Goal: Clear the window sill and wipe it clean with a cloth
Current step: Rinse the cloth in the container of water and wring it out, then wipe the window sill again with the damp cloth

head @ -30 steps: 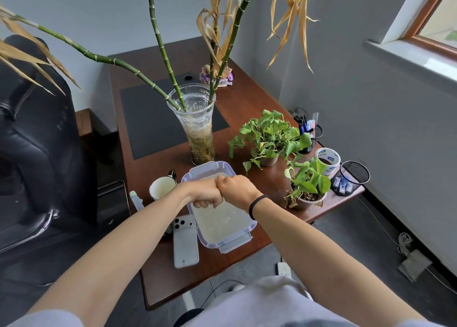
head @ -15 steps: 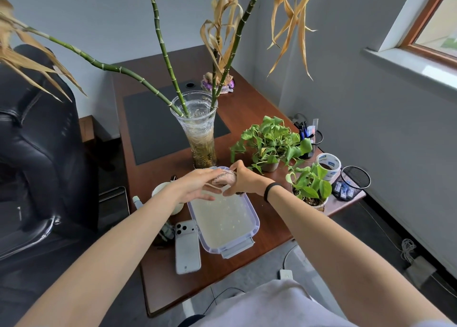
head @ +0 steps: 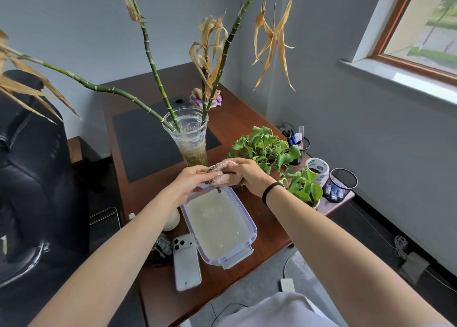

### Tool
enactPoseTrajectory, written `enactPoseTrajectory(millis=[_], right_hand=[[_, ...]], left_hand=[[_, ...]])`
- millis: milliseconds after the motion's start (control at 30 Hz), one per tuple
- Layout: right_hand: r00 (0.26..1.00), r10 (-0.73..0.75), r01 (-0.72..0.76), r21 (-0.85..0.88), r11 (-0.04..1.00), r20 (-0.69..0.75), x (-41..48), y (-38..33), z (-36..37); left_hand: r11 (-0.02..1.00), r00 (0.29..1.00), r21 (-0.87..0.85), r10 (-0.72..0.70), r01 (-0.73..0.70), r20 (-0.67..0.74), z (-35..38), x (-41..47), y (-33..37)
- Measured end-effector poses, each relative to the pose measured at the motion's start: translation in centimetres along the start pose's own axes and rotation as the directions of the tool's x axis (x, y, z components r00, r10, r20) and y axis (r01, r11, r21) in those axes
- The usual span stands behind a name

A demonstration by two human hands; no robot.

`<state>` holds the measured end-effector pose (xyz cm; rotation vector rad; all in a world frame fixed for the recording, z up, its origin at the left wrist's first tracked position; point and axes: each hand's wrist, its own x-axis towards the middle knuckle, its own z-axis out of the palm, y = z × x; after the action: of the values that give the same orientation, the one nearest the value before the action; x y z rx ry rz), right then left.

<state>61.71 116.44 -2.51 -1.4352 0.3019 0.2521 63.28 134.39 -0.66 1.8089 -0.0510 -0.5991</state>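
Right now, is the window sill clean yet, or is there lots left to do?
Partly there. Done: the visible stretch of window sill shows nothing on it, and the plants and vase stand on the desk. In hand: the left hand and right hand both grip a bunched cloth over the tub of cloudy water. Left: wiping the sill itself; the cloth is nowhere near it yet.
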Motion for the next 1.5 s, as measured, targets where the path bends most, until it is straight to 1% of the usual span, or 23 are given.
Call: enactPoseTrajectory(millis=[200,333,467,533,600,667,700,733,767,800,833,900,967,1033,1100,1133,1167,1200,1267,1333,1400,1433,1500], right_hand=[[0.978,0.002,-0.002,0.000,1.000,-0.208,-2.0,-0.8,-1.2],[0.946,-0.034,0.099,0.186,0.978,-0.322,-4.8,-1.3,-4.2],[0.884,0.017,0.168,0.352,0.921,-0.467,-8.4,-0.6,-8.7],[0.843,0.066,0.198,0.422,0.885,-0.534,-11.1,-0.1,-10.8],[0.782,0.098,0.258,0.464,0.847,-0.615,-14.0,0.6,-12.9],[0.721,0.120,0.317,0.479,0.819,-0.682,-16.5,1.4,-15.0],[0.712,0.132,0.335,0.499,0.799,-0.689,-17.7,1.9,-15.9],[0.715,0.159,0.346,0.542,0.765,-0.681,-19.0,2.3,-16.8],[0.729,0.182,0.347,0.584,0.734,-0.660,-20.4,2.8,-17.5],[0.737,0.190,0.356,0.611,0.707,-0.649,-21.8,3.3,-18.4],[0.750,0.194,0.365,0.641,0.675,-0.632,-23.2,3.7,-19.1],[0.749,0.203,0.386,0.664,0.640,-0.630,-26.1,4.8,-20.6],[0.737,0.204,0.406,0.663,0.629,-0.644,-29.3,6.2,-22.7],[0.735,0.235,0.414,0.695,0.587,-0.636,-32.1,7.8,-24.8],[0.755,0.253,0.379,0.718,0.584,-0.605,-35.5,9.8,-27.3],[0.776,0.251,0.337,0.718,0.609,-0.578,-36.9,10.6,-28.3],[0.777,0.248,0.320,0.703,0.636,-0.578,-38.4,11.4,-29.4],[0.757,0.255,0.316,0.679,0.662,-0.601,-39.6,12.2,-30.4],[0.673,0.296,0.331,0.634,0.699,-0.678,-42.0,13.7,-32.7],[0.566,0.348,0.339,0.596,0.728,-0.747,-44.6,15.2,-34.9],[0.491,0.399,0.339,0.592,0.731,-0.774,-47.4,16.3,-36.9],[0.466,0.421,0.350,0.598,0.721,-0.779,-48.5,16.7,-37.8],[0.457,0.439,0.379,0.616,0.690,-0.774,-50.5,17.4,-39.5]], left_hand=[[0.998,0.984,-0.045,0.049,-0.042,0.174,1.6,0.7,4.4],[0.991,0.973,0.088,0.081,-0.102,0.218,5.1,1.4,7.2],[0.956,0.920,0.226,0.089,-0.186,0.381,10.8,1.6,8.9],[0.865,0.873,0.418,0.047,-0.279,0.485,14.3,0.3,9.6],[0.693,0.817,0.608,-0.049,-0.387,0.575,17.6,-1.2,10.1],[0.587,0.754,0.699,-0.216,-0.408,0.621,20.6,-2.8,10.0],[0.552,0.739,0.723,-0.257,-0.416,0.622,22.0,-3.2,9.7],[0.527,0.744,0.732,-0.250,-0.433,0.620,23.6,-3.7,9.4],[0.542,0.756,0.717,-0.209,-0.439,0.620,25.0,-4.3,9.0],[0.602,0.761,0.681,-0.179,-0.417,0.624,26.5,-4.7,8.5],[0.695,0.753,0.632,-0.199,-0.343,0.627,27.8,-5.1,8.0],[0.856,0.673,0.509,-0.324,-0.091,0.665,30.6,-5.4,6.7],[0.899,0.596,0.430,-0.393,0.086,0.700,34.1,-5.9,5.3],[0.901,0.577,0.420,-0.401,0.108,0.711,37.4,-6.9,4.1],[0.917,0.565,0.378,-0.379,0.125,0.733,41.4,-9.9,3.1],[0.934,0.579,0.320,-0.349,0.156,0.736,43.2,-11.1,2.5],[0.951,0.622,0.247,-0.310,0.188,0.719,45.2,-12.4,1.9],[0.964,0.689,0.167,-0.266,0.209,0.674,46.9,-13.0,1.3],[0.970,0.819,0.017,-0.215,0.244,0.532,50.1,-13.8,0.5],[0.977,0.915,-0.034,-0.187,0.212,0.356,52.5,-14.0,0.5],[0.992,0.956,0.010,-0.126,0.127,0.265,54.3,-14.2,0.5],[0.993,0.955,0.039,-0.114,0.107,0.273,55.1,-14.3,0.5],[0.990,0.928,0.095,-0.129,0.102,0.349,56.9,-15.1,0.8]])
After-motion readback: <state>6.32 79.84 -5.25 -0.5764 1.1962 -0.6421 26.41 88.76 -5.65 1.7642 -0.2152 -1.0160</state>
